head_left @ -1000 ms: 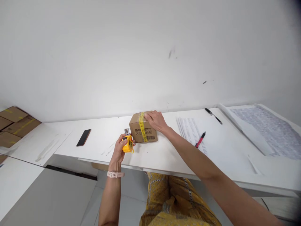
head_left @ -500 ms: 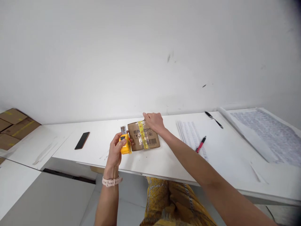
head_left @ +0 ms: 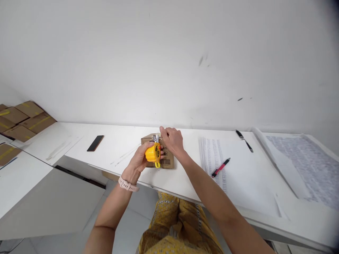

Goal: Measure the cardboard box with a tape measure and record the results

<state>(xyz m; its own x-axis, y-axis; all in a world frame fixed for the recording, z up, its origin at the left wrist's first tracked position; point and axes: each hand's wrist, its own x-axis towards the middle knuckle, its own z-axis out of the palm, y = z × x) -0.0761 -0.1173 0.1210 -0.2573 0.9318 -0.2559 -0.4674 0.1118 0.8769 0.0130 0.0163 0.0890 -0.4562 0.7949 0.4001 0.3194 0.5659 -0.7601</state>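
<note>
In my left hand [head_left: 141, 155] is a yellow tape measure [head_left: 153, 153] with a dark round label and a yellow loop at its lower end. A shiny silvery piece juts from its top. It sits over a small brown cardboard box [head_left: 167, 163] with printing and a barcode, covering part of the box's face. My right hand [head_left: 172, 140] has its fingers curled over the box's far right corner; its fingertips are partly hidden. The box rests on the white table [head_left: 119, 141].
Left of the box lies a black phone [head_left: 95, 143]. Several taped cartons [head_left: 37, 121] are stacked at the far left. On the right are printed sheets [head_left: 243, 183], a red and black pen [head_left: 220, 167], a black pen [head_left: 244, 140] and a densely marked sheet [head_left: 304, 162]. A white wall [head_left: 132, 63] rises behind.
My left hand has brought the tape measure rightward from the box's left edge to over its face, turning it. My right hand stays at the far right corner. The view has shifted slightly.
</note>
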